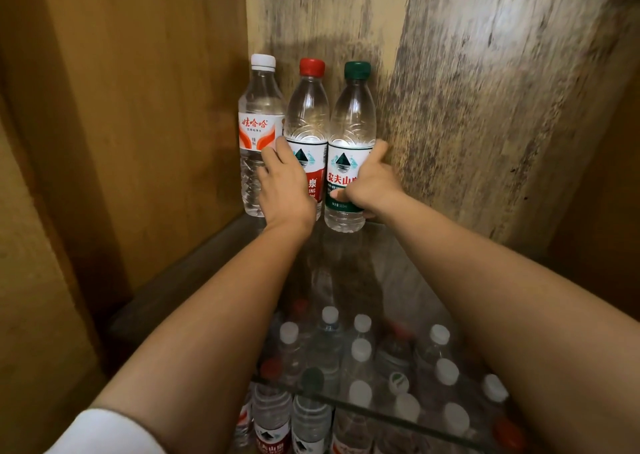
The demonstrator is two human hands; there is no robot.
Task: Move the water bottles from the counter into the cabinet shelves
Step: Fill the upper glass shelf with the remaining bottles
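Three water bottles stand upright in a row at the back of a glass shelf (391,266) inside the wooden cabinet. The white-capped bottle (259,124) is on the left and stands free. My left hand (285,186) grips the red-capped bottle (307,114) in the middle around its label. My right hand (372,186) grips the green-capped bottle (353,121) on the right, thumb across the label and fingers behind it. Both held bottles appear to rest on the shelf.
Through the glass, several more bottles (360,367) with white, red and green caps stand on the shelf below. A wooden side wall (149,124) closes the left; a mottled back panel (485,107) runs behind and to the right.
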